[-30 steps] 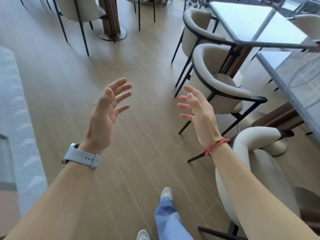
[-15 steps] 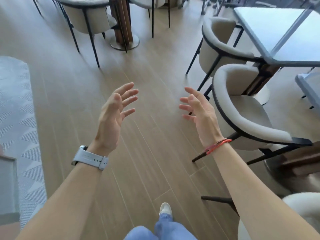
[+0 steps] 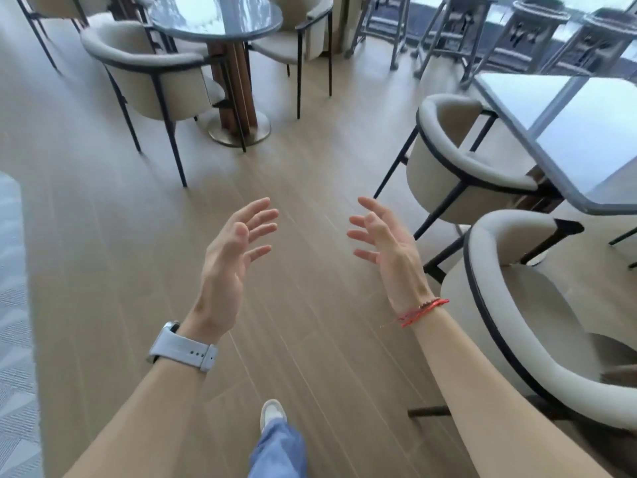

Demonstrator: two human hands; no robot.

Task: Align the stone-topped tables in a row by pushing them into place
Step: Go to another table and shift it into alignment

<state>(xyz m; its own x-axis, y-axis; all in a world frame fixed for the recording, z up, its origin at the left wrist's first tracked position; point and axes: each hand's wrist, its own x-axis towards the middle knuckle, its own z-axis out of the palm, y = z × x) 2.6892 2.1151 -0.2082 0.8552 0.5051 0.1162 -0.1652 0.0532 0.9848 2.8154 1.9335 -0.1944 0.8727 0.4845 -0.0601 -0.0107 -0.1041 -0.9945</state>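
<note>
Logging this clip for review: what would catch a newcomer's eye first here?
Two bare hands, left hand and right hand, held open and empty over the wood floor. Ahead stands a round table; a rectangular table with cream chairs sits at right.

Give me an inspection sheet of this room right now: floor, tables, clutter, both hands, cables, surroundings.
Surface: wood-plank floor, bare between the furniture; patterned grey carpet at the left edge.
Job's things: square stone-topped table at right, untouched; round table ahead on a pedestal.
Clutter: two cream armchairs, the far armchair and the near armchair, stand against the square table.
Grippers: left hand and right hand raised, fingers spread, holding nothing.
Cables: nothing seen.
Surroundings: more chairs around the round table; grey stools at the back.
</note>
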